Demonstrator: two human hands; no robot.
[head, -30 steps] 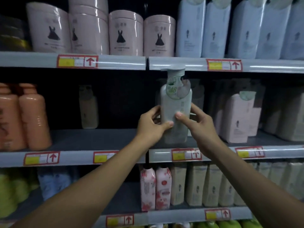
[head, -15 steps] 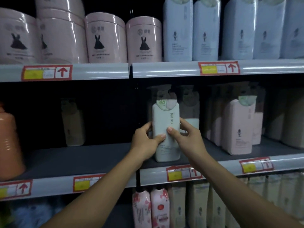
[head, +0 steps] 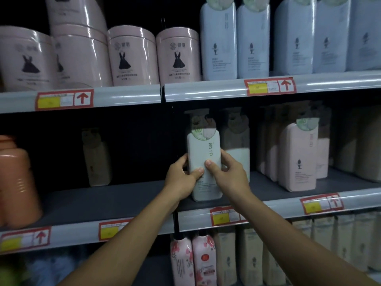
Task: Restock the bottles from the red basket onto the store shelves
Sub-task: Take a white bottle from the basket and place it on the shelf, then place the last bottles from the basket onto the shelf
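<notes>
Nearest us, our left hand [head: 182, 178] and right hand [head: 231, 175] both grasp the pale green bottle [head: 204, 162], thumbs pressed on its front, fingers wrapped round its sides. The bottle stands upright with its base at the front edge of the middle shelf [head: 115, 199], just above a yellow price tag [head: 223, 216]. Left of the bottle we see a broad stretch of bare shelf, ending at an orange bottle [head: 17, 182]. Right of it, pink bottles [head: 299, 159] stand in a row. Behind it, more bottles sit in shadow. Above it, pink canisters [head: 132, 56] and pale blue bottles [head: 218, 42] crowd the upper shelf [head: 206, 91].
</notes>
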